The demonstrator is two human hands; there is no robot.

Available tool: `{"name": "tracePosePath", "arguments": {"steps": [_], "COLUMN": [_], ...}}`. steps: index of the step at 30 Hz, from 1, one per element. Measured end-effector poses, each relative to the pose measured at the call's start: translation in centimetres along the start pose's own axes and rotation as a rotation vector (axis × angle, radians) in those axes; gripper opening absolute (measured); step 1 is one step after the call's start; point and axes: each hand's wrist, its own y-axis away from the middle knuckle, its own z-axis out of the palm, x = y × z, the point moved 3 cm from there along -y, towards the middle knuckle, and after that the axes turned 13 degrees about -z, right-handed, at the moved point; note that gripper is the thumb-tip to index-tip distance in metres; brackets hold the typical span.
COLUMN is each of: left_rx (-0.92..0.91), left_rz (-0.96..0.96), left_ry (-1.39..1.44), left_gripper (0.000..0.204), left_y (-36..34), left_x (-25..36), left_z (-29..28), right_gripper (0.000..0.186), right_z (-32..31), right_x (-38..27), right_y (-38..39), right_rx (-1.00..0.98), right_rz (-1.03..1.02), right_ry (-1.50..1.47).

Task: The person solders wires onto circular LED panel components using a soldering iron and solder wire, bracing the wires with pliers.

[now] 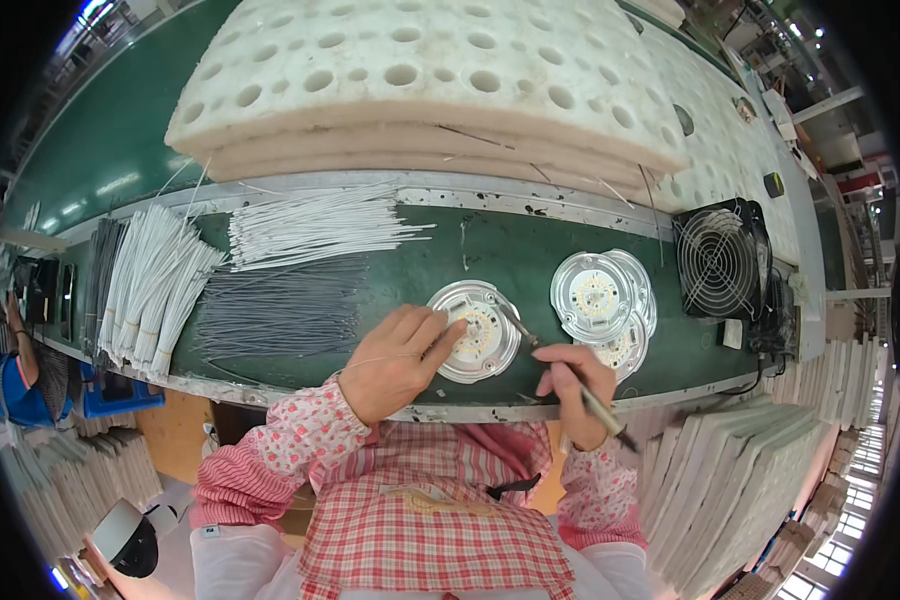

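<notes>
A round, clear-rimmed LED lamp board [488, 360] lies flat on the green bench in front of me. My left hand [395, 360] reaches over its left side, fingers pinched together near the board's middle. A thin pale wire [370, 358] runs out from between those fingers toward the left. My right hand [582, 388] grips a soldering iron [600, 412] like a pen, its metal end [518, 322] over the right part of the same board. Whether the tip touches the board I cannot tell. To the right, several similar lamp boards [592, 296] lie overlapping.
Left of my hands lie loose grey wires [280, 310], loose white wires [315, 228] and banded white wire bundles [155, 290]. A black fan [718, 260] stands at the bench's right end. Thick white foam blocks with holes [420, 120] sit behind the metal rail. Another person [25, 370] is far left.
</notes>
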Motion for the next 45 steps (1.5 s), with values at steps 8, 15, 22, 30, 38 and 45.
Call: {"name": "tracePosePath", "arguments": {"steps": [8,15,22,30,38,45], "left_rx": [0.003,-0.062,0.234,0.167,0.295,0.268], "left_rz": [0.01,-0.035,-0.22,-0.331,-0.433,-0.288], "left_ry": [-0.037,0.042,0.068,0.054,0.445,0.387], "left_gripper": [0.049,0.035,0.014,0.011,0.009,0.011], "left_y": [-0.2,-2.4,-5.6,-8.6,-8.6,-6.8], "left_x": [0.2,-0.5,-4.3,-6.8,-8.1,-3.2], "left_z": [-0.2,-0.7,-2.1,-0.3,-4.6,-3.2], "right_gripper": [0.095,0.102,0.093,0.058,0.032,0.035], "right_z": [5.9,6.2,5.7,2.9,2.4,3.1], "right_x": [-0.6,0.1,-1.8,-0.3,-3.0,-1.0], "right_y": [-2.3,-2.1,0.5,6.1,0.8,-0.6], "right_rx": [-0.104,-0.088,-0.098,-0.242,0.095,0.358], "right_rz": [-0.336,-0.246,-0.25,-0.43,-0.181,-0.018], "right_ry": [0.695,0.632,0.711,0.76,0.472,0.344]}}
